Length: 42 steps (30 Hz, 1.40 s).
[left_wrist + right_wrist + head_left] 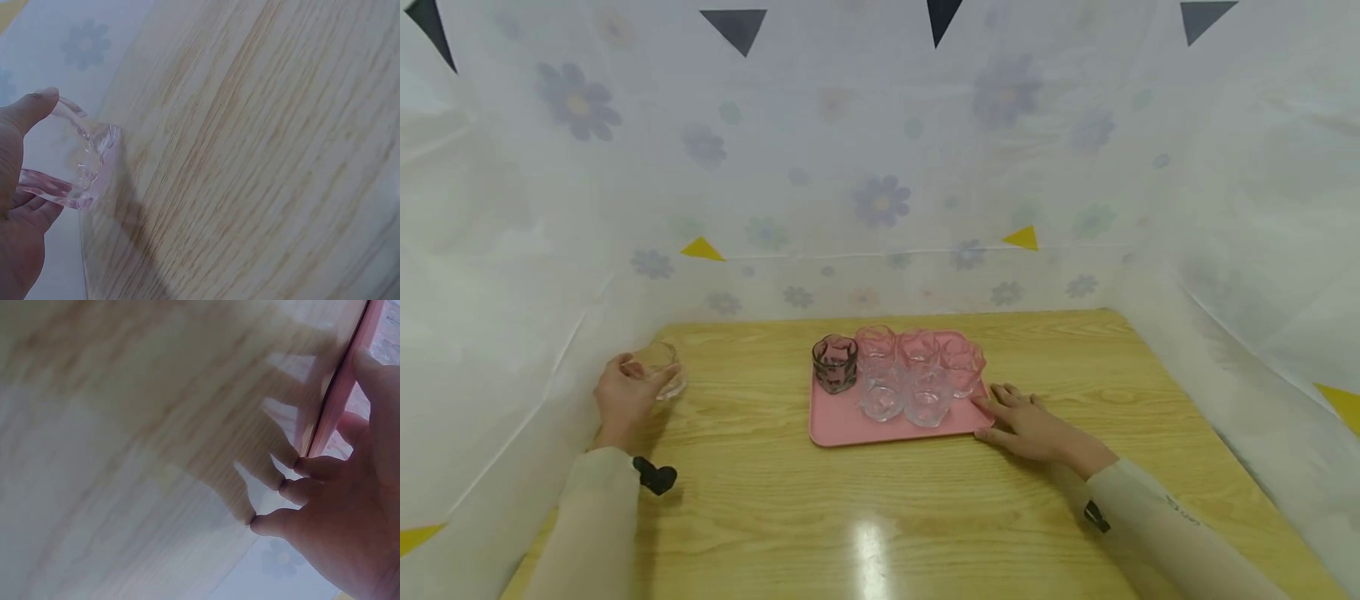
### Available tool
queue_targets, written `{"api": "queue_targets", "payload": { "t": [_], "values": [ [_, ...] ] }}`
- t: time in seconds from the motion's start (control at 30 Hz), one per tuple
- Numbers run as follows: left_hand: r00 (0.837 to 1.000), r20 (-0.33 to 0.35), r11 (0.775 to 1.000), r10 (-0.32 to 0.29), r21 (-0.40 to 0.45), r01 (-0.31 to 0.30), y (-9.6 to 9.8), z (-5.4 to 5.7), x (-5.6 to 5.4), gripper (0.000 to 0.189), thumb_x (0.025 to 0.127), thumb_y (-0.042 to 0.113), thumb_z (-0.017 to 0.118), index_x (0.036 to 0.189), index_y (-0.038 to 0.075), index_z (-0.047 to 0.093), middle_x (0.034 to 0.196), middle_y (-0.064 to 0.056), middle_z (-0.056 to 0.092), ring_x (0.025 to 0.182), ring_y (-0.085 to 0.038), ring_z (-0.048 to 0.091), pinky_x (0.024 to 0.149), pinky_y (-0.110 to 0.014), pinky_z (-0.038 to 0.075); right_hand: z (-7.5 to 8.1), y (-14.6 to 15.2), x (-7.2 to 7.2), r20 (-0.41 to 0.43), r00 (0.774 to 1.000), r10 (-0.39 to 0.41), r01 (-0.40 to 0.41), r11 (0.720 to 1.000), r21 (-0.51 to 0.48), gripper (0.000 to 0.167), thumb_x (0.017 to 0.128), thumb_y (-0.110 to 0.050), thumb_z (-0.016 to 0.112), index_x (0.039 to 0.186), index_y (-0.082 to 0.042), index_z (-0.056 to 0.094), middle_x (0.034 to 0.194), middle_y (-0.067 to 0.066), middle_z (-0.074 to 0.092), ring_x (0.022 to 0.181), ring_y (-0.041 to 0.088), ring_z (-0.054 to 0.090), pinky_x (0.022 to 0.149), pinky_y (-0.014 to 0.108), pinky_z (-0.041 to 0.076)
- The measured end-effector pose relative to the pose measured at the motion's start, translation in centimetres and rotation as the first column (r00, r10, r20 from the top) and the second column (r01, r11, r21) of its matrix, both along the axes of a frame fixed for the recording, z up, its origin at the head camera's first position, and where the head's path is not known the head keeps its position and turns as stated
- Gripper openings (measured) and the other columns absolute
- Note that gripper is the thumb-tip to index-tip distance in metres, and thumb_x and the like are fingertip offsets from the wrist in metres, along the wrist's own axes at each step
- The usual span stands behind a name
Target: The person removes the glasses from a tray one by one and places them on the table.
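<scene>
Left hand [627, 395] curled, right hand [1033, 428] spread, palm down

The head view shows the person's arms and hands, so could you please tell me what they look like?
The left sleeve and right sleeve are long and pale cream, each with a small black piece near the wrist; the right one bears dark, unreadable markings. The left hand and right hand are bare.

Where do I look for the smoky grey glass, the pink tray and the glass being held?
Smoky grey glass [835, 375], head view: front wall.
Pink tray [841, 427], head view: bare near-left surface.
Held pink-tinted glass [102, 169], left wrist view: base.
</scene>
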State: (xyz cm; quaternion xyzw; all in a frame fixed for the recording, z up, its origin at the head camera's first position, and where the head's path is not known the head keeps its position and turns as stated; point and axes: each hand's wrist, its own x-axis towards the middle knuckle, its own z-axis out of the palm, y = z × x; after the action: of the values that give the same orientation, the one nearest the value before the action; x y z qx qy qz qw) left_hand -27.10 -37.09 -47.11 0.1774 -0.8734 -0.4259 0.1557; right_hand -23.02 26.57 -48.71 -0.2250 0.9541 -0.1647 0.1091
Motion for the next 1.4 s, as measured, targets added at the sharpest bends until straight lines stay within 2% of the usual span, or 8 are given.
{"api": "queue_targets", "payload": {
  "t": [0.47, 0.6, 0.67, 0.77, 0.83, 0.97, 1.2, 1.4],
  "values": [
    [0.999, 0.053, 0.998, 0.006, 0.062, -0.009, -0.3, 0.0, -0.3, 0.102, 0.092, 0.052, 0.078, 0.164, 0.001, 0.029, 0.120, -0.005, 0.054, 0.092, -0.005, 0.046, 0.101, -0.043, 0.048, 0.2, -0.1, 0.0, 0.005, 1.000, -0.002, 0.002, 1.000, -0.001, 0.074, 0.107, -0.058, 0.051, 0.165, -0.012, 0.037, 0.170, 0.032, 0.022, 0.158, 0.056, 0.017, 0.118, 0.084, 0.013],
    [0.999, 0.041, 0.998, -0.013, 0.054, 0.011, -0.5, 0.1, -0.4, 0.105, 0.092, 0.053, 0.078, 0.166, 0.001, 0.024, 0.121, -0.004, 0.052, 0.093, -0.003, 0.044, 0.101, -0.040, 0.048, 0.1, -0.1, -0.1, 0.001, 1.000, -0.002, 0.002, 1.000, 0.001, 0.074, 0.107, -0.058, 0.051, 0.164, -0.013, 0.038, 0.170, 0.032, 0.023, 0.158, 0.056, 0.017, 0.118, 0.084, 0.014],
    [0.999, 0.034, 0.999, -0.025, 0.037, 0.024, -0.6, 0.1, -0.4, 0.108, 0.092, 0.053, 0.078, 0.167, 0.002, 0.019, 0.129, -0.008, 0.052, 0.094, -0.002, 0.044, 0.097, -0.034, 0.048, 0.0, -0.1, -0.1, 0.003, 1.000, 0.000, 0.000, 1.000, 0.003, 0.075, 0.107, -0.059, 0.050, 0.165, -0.013, 0.037, 0.170, 0.031, 0.022, 0.158, 0.056, 0.017, 0.118, 0.084, 0.014],
    [0.999, 0.024, 0.999, -0.047, 0.011, 0.047, -0.7, 0.2, -0.2, 0.112, 0.093, 0.053, 0.077, 0.169, 0.005, 0.012, 0.146, -0.016, 0.046, 0.101, -0.008, 0.048, 0.094, -0.033, 0.048, 0.0, 0.0, -0.1, 0.003, 1.000, 0.000, 0.000, 1.000, 0.005, 0.075, 0.107, -0.060, 0.050, 0.165, -0.014, 0.037, 0.171, 0.031, 0.022, 0.158, 0.056, 0.017, 0.118, 0.084, 0.014],
    [0.997, 0.011, 0.997, -0.076, 0.016, 0.076, -0.8, 0.3, -0.1, 0.113, 0.093, 0.050, 0.078, 0.170, 0.006, 0.008, 0.161, -0.023, 0.037, 0.121, -0.020, 0.054, 0.103, -0.040, 0.051, 0.0, 0.0, 0.0, 0.001, 1.000, 0.000, 0.000, 1.000, 0.005, 0.075, 0.107, -0.059, 0.049, 0.165, -0.014, 0.037, 0.171, 0.031, 0.022, 0.158, 0.056, 0.017, 0.118, 0.084, 0.014],
    [0.993, -0.046, 0.994, -0.110, 0.010, 0.111, -0.8, 0.6, -0.1, 0.113, 0.093, 0.044, 0.080, 0.170, 0.006, 0.007, 0.171, -0.029, 0.022, 0.154, -0.046, 0.033, 0.119, -0.065, 0.039, 0.0, -0.1, 0.0, -0.001, 1.000, 0.003, -0.003, 1.000, -0.002, 0.074, 0.107, -0.058, 0.050, 0.165, -0.013, 0.037, 0.170, 0.031, 0.023, 0.158, 0.056, 0.017, 0.118, 0.084, 0.014],
    [0.989, -0.115, 0.992, -0.090, -0.101, 0.079, 0.3, 1.9, -0.3, 0.102, 0.093, 0.045, 0.079, 0.169, 0.008, 0.021, 0.167, -0.028, 0.033, 0.152, -0.051, 0.036, 0.119, -0.072, 0.034, 0.1, -0.1, 0.1, -0.007, 1.000, 0.006, -0.006, 1.000, 0.002, 0.073, 0.108, -0.057, 0.051, 0.164, -0.012, 0.038, 0.170, 0.032, 0.023, 0.157, 0.056, 0.018, 0.118, 0.084, 0.015],
    [0.975, -0.123, 0.982, -0.187, -0.043, 0.183, 3.0, 3.3, -0.3, 0.095, 0.096, 0.047, 0.076, 0.168, 0.011, 0.026, 0.169, -0.024, 0.032, 0.155, -0.050, 0.030, 0.118, -0.070, 0.037, -0.1, 0.0, 0.1, -0.011, 1.000, 0.003, -0.003, 1.000, -0.004, 0.074, 0.108, -0.058, 0.050, 0.164, -0.013, 0.038, 0.170, 0.032, 0.023, 0.157, 0.056, 0.017, 0.118, 0.084, 0.014]
  ]
}}
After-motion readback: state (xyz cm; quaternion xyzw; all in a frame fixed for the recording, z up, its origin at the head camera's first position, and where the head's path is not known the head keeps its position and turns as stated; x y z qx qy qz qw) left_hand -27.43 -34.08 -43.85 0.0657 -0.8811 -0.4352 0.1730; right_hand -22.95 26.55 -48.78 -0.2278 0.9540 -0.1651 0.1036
